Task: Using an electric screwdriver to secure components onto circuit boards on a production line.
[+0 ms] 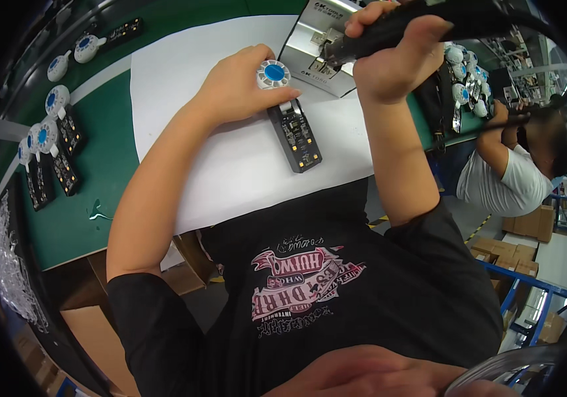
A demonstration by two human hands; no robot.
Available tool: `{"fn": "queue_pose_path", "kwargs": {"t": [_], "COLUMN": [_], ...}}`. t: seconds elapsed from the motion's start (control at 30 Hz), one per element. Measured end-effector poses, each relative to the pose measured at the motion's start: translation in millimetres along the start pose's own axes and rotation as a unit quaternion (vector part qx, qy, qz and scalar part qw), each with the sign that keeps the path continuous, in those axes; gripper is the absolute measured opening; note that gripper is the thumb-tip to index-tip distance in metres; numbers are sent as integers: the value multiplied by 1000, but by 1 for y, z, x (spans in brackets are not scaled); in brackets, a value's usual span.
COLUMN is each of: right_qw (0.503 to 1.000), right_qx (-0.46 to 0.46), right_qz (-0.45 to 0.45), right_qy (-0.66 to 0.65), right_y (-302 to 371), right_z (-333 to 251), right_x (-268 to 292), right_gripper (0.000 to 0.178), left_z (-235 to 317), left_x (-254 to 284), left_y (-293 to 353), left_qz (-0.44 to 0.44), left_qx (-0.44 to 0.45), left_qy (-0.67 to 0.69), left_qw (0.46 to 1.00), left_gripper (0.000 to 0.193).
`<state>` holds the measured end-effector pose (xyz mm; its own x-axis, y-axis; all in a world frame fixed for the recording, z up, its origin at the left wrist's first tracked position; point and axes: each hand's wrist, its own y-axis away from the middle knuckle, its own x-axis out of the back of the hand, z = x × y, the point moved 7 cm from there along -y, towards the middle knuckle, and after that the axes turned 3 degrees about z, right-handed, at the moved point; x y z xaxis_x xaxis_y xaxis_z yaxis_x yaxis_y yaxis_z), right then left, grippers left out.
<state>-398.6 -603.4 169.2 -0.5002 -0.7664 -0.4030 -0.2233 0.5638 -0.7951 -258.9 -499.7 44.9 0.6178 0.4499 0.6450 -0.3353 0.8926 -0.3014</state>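
Observation:
My left hand [237, 86] is closed around a white round head with a blue centre [273, 75]. From that head a black bar with an exposed circuit board [296, 140] and small yellow spots slants toward me over the white sheet [164, 79]. My right hand [392, 66] grips a black power screwdriver [402, 34], its thumb lying along the body. The screwdriver's tip is at the small metal fitting on a silver box [303, 43], which looks like a screw feeder. Whether the tip touches a screw is too small to tell.
Several similar white-and-blue units [46, 135] lie on the green mat [101, 178] at the left, and more [465, 79] are heaped at the far right. Clear plastic strips [9, 264] sit at the left edge. A co-worker in a white shirt [505, 175] is at the right.

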Motion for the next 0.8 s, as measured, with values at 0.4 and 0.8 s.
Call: {"fn": "queue_pose_path", "kwargs": {"t": [0.4, 0.8], "right_qw": [971, 979], "right_qx": [-179, -162], "right_qz": [-139, -114], "right_qy": [-76, -50], "right_y": [46, 63], "right_z": [-6, -1], "right_x": [12, 0], "right_gripper": [90, 81], "left_z": [-9, -13], "left_x": [0, 1], "left_y": [-5, -10], "left_qz": [3, 19], "left_qx": [-58, -83], "left_qy": [2, -11], "left_qw": [998, 996], "left_gripper": [55, 62]}}
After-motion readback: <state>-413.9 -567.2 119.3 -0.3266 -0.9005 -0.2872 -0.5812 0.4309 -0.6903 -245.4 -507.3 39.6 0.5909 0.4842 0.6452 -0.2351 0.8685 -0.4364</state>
